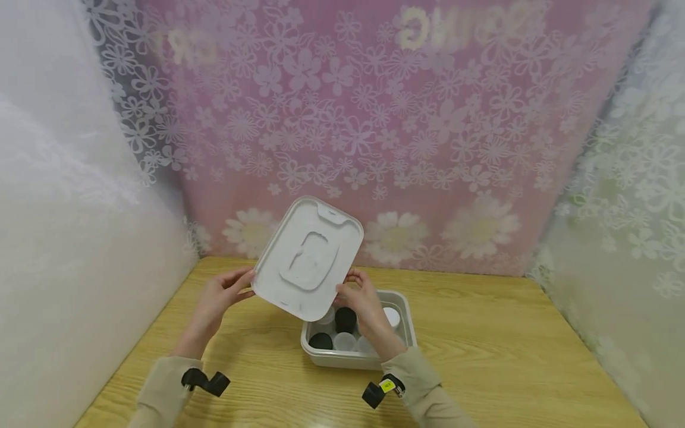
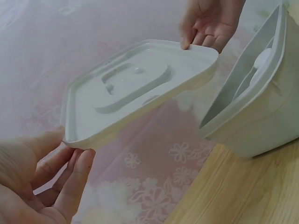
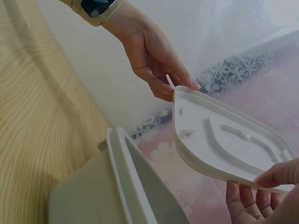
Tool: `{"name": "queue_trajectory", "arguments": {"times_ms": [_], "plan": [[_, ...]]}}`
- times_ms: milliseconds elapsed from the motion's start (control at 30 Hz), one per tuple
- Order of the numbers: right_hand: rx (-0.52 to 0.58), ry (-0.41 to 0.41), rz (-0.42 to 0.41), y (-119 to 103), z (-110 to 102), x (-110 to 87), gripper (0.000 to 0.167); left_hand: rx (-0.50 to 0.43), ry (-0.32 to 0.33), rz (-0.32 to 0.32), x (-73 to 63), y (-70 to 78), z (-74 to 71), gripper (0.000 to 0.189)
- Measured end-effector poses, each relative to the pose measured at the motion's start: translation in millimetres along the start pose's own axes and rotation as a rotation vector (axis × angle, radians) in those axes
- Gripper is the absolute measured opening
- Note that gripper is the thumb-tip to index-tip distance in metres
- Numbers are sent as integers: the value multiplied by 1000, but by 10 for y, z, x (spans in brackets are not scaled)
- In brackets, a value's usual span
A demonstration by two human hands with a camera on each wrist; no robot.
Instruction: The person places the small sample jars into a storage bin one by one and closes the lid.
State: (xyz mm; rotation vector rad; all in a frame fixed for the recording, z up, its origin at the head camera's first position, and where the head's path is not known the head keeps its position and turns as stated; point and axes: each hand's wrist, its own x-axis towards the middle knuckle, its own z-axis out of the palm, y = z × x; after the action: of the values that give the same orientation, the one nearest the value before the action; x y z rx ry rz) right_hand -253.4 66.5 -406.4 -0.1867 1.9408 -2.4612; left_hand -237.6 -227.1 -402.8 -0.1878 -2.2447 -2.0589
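Both hands hold a white plastic lid (image 1: 310, 261) up over the table, tilted, with its recessed face toward the head camera. My left hand (image 1: 222, 297) pinches one edge between thumb and fingers, as the left wrist view shows at the lid's near corner (image 2: 74, 137). On the opposite edge my right hand (image 1: 364, 300) pinches it, thumb on the upper face and fingers beneath. Below and to the right stands an open whitish box (image 1: 342, 360) holding several round pieces, among them a black one (image 1: 345, 320) and a white one (image 1: 392, 317). The right hand partly hides the box's contents.
The box stands on a wood-grain table (image 1: 497, 339). A pink flowered curtain (image 1: 374, 119) hangs behind the table, with pale sheets (image 1: 96, 178) at the left and right sides. Each wrist wears a black camera band (image 1: 206, 381).
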Motion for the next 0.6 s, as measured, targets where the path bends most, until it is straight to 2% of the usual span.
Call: {"name": "queue_trajectory", "arguments": {"times_ms": [200,333,467,600], "plan": [[4,-1,-153,-74,-137,-16,29,-21,-112,-105,-9,-39,156,64],[-5,2,-190,-134,-206,21,33,-100,-251,-172,-29,-83,263,59],[14,8,-177,-194,-251,55,38,-258,-397,-246,-40,-118,392,53],[39,-23,-200,-229,-288,51,37,-487,-463,-325,-49,-137,522,42]]}}
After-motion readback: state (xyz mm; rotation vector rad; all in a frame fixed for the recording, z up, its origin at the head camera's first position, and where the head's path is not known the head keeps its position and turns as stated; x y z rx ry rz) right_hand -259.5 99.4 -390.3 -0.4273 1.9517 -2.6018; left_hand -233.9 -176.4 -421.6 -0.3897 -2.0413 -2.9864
